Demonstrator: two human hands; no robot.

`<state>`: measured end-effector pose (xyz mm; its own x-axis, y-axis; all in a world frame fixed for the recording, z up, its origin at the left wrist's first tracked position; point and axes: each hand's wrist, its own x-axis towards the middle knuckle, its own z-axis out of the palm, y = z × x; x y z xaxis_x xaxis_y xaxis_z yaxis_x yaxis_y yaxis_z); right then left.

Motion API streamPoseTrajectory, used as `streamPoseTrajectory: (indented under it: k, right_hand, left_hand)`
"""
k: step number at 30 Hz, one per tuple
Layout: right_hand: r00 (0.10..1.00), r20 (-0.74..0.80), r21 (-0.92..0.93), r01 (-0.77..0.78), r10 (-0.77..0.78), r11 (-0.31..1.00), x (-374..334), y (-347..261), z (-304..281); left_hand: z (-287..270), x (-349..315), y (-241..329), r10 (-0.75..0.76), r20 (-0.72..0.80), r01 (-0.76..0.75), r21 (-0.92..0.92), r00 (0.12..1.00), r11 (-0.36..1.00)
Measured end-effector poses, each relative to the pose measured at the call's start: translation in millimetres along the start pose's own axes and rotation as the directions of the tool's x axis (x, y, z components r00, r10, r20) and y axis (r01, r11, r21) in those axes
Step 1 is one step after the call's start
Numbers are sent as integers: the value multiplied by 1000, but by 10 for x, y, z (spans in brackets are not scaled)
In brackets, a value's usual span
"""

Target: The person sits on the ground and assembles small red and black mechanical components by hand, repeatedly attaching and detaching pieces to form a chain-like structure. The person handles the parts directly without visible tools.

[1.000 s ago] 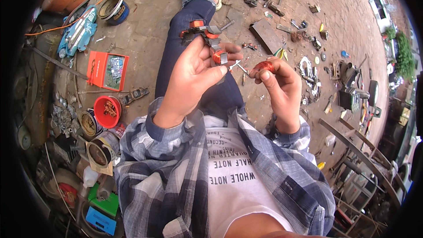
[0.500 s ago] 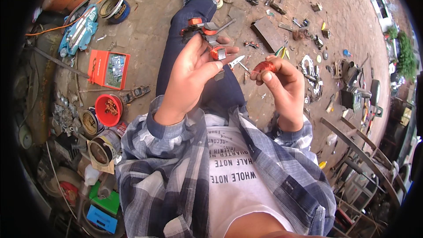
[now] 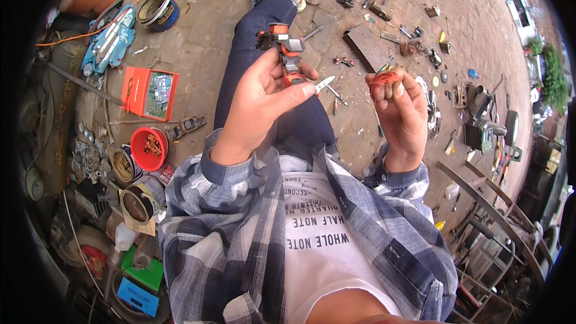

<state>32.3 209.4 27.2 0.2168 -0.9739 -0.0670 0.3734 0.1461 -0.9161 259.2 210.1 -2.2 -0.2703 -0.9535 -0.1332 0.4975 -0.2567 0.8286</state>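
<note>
My left hand [image 3: 259, 103] grips a small orange and grey tool [image 3: 287, 48] held upright over my knee, with a short metal blade [image 3: 324, 83] sticking out past my thumb. My right hand [image 3: 399, 114] is raised to its right, fingers pinched around a small coil of copper-red wire [image 3: 382, 80]. The two hands are apart, with a gap between blade and coil. I sit on the ground in dark jeans [image 3: 258, 42] and a plaid shirt.
On my left lie an open red box of small parts [image 3: 150, 92], a red bowl [image 3: 147, 147], tins [image 3: 157, 8] and a blue bag [image 3: 112, 39]. Scrap metal and tools [image 3: 384, 6] scatter over the paved ground ahead and right. Metal frames [image 3: 492, 222] stand at the right.
My hands have drawn apart: the right hand with the wire coil moved right and slightly up, away from the tool in my left hand.
</note>
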Motion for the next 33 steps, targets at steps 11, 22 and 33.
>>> streamPoseTrajectory:
  k: [11, 22, 33]
  right_hand:
    - [987, 70, 21, -146, 144, 989, -67, 37, 69]
    - [991, 112, 335, -113, 80, 935, -95, 96, 42]
    - [790, -381, -282, 395, -480, 874, 434, 389, 301]
  left_hand:
    - [-5, 61, 81, -14, -39, 15, 23, 999, 1000]
    - [31, 83, -16, -17, 3, 17, 14, 1000, 1000]
    - [336, 77, -394, -40, 124, 43, -23, 991, 999]
